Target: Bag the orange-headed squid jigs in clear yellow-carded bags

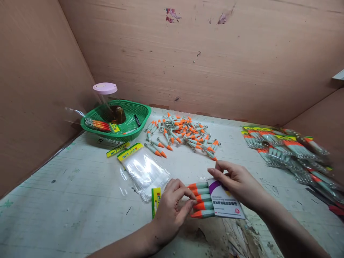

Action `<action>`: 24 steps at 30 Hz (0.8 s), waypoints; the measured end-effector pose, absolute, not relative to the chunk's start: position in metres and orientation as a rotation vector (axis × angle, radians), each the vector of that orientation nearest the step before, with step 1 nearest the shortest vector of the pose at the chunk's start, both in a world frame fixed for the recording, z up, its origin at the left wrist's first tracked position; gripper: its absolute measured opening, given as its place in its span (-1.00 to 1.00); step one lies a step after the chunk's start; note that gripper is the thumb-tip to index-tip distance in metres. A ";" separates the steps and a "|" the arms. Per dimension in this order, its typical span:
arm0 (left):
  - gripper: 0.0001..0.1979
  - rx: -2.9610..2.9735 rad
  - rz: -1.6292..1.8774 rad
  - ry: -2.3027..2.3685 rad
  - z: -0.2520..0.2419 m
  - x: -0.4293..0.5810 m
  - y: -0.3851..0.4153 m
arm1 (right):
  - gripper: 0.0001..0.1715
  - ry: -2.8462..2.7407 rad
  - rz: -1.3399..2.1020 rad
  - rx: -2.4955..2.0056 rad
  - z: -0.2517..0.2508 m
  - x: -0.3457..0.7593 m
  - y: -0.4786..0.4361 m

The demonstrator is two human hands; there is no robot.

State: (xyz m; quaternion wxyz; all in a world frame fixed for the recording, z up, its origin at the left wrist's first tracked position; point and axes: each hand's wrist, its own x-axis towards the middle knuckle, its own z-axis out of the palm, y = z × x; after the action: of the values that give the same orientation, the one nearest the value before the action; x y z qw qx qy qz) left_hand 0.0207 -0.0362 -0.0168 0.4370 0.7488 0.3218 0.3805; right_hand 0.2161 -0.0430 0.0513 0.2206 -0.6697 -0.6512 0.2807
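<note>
My left hand [176, 209] is closed in a pinch beside the orange tips of several squid lures [202, 206]. A clear plastic bag with a yellow header [156, 201] lies under this hand, its film seeming to reach between my fingers. A printed white card [227, 204] with a purple corner covers the rear ends of the lures. My right hand [236, 181] is closed on the upper edge of that card, thumb on top. Just beyond lies a loose pile of orange-and-pale-green lures [185, 132] with hooks. Left of it rest empty clear bags [146, 170] with yellow headers.
A green basket [126, 136] at the back left holds a lidded cup [105, 88], packed lures [98, 124] and a black pen [137, 120]. Filled lure packs [292, 148] are heaped at the right, near red-handled scissors [335, 209]. Wooden panels [188, 61] enclose the table.
</note>
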 end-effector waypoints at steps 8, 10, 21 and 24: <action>-0.90 1.854 0.949 0.782 -0.021 0.023 -0.037 | -0.50 -1.776 0.753 -1.842 0.050 0.214 -0.040; -0.90 1.860 0.946 0.776 -0.021 0.023 -0.038 | -0.52 -1.771 0.763 -1.834 0.049 0.215 -0.040; -0.89 1.946 0.963 0.784 -0.026 0.023 -0.040 | -0.53 -1.771 0.783 -1.828 0.050 0.213 -0.041; -0.89 1.953 0.957 0.777 -0.025 0.023 -0.040 | -0.50 -1.776 0.761 -1.833 0.054 0.216 -0.043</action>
State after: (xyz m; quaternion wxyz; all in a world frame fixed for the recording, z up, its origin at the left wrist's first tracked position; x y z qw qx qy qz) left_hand 0.0235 -0.0400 -0.0248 0.4039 0.7736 0.3078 0.3790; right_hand 0.2162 -0.0434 0.0542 0.2370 -0.6685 -0.6479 0.2776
